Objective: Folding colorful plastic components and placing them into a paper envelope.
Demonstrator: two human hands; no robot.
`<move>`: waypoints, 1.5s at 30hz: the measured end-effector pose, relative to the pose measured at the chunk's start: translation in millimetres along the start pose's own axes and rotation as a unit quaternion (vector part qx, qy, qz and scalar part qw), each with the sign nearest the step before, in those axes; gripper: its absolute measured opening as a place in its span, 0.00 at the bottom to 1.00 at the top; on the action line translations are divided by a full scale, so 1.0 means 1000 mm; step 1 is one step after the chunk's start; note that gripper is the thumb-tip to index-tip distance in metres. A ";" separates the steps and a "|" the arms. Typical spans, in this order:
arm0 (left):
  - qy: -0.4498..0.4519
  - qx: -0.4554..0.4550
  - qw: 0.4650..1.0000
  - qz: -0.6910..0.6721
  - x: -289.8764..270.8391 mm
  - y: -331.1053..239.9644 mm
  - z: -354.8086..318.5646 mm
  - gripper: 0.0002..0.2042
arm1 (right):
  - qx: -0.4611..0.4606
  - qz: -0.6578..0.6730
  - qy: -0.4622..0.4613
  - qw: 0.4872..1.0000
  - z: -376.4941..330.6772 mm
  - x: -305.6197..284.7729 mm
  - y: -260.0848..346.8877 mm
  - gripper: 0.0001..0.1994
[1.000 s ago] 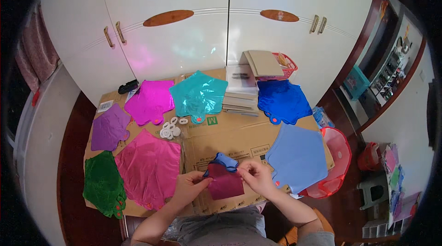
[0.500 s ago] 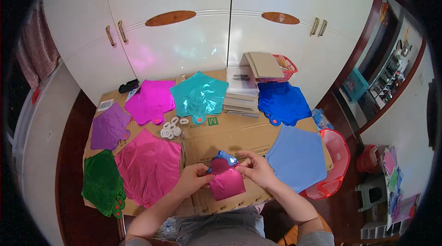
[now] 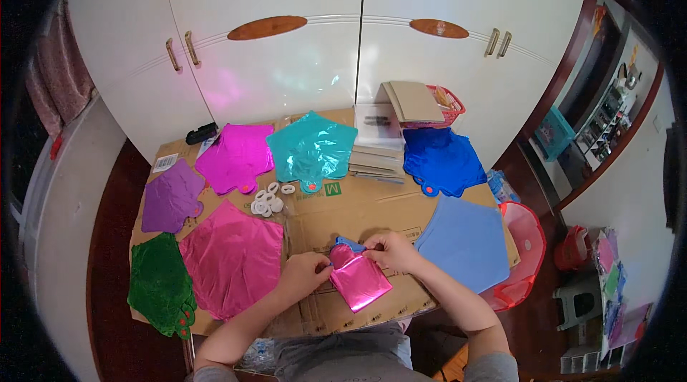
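Observation:
A folded packet of shiny pink foil (image 3: 361,286), which looks like a flat foil balloon, is held just above the cardboard, with a blue foil part (image 3: 348,242) showing at its far edge. My left hand (image 3: 304,275) pinches the packet's left upper corner. At its right upper corner, the fingers of my right hand (image 3: 393,250) are closed on the foil. Left of my left hand lies a stack of large pink foil balloons (image 3: 232,260). A pale blue stack (image 3: 465,246) lies beyond my right forearm. Fingertips partly hide the corners of the packet.
Flattened cardboard (image 3: 315,221) covers the table. Around it lie purple (image 3: 172,197), green (image 3: 159,285), magenta (image 3: 235,157), teal (image 3: 313,146) and dark blue (image 3: 444,160) foil stacks. White rings (image 3: 267,203), cardboard pieces (image 3: 376,162) and a red basket (image 3: 451,106) sit toward the white cabinet (image 3: 286,60).
The pink packet has turned, its lower edge swinging right and catching more light. Less of the blue part shows now. Both hands keep hold, the right moving slightly nearer.

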State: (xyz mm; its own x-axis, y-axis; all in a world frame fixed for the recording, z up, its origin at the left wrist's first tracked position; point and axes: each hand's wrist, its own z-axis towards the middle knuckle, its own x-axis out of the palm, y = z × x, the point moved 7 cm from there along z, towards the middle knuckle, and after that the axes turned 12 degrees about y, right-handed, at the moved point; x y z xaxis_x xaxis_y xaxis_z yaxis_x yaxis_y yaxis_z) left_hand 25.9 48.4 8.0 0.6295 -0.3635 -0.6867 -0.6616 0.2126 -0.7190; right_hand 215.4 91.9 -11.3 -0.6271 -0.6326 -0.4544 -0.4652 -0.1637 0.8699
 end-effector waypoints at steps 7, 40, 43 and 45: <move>0.032 -0.038 0.999 -0.016 -0.001 -0.003 0.002 0.14 | -0.028 -0.012 -0.030 0.999 -0.006 0.000 0.005 0.07; -0.045 0.231 0.887 0.397 0.038 -0.060 -0.041 0.13 | -0.180 -0.519 -0.152 0.822 -0.051 0.055 0.058 0.16; -0.055 0.253 0.870 0.419 0.038 -0.065 -0.043 0.10 | -0.179 -0.524 -0.150 0.819 -0.049 0.056 0.056 0.15; -0.017 0.248 0.874 0.418 0.041 -0.065 -0.043 0.13 | -0.185 -0.525 -0.150 0.817 -0.050 0.055 0.058 0.15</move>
State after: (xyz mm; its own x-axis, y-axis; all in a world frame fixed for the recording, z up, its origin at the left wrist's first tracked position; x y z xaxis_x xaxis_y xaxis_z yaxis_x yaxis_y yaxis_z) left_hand 77.2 -18.9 31.4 0.0275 0.1324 -0.9908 -0.6432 0.7611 0.0838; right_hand 184.9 10.0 23.3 -0.1544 0.2080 -0.9659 -0.6595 -0.7496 -0.0560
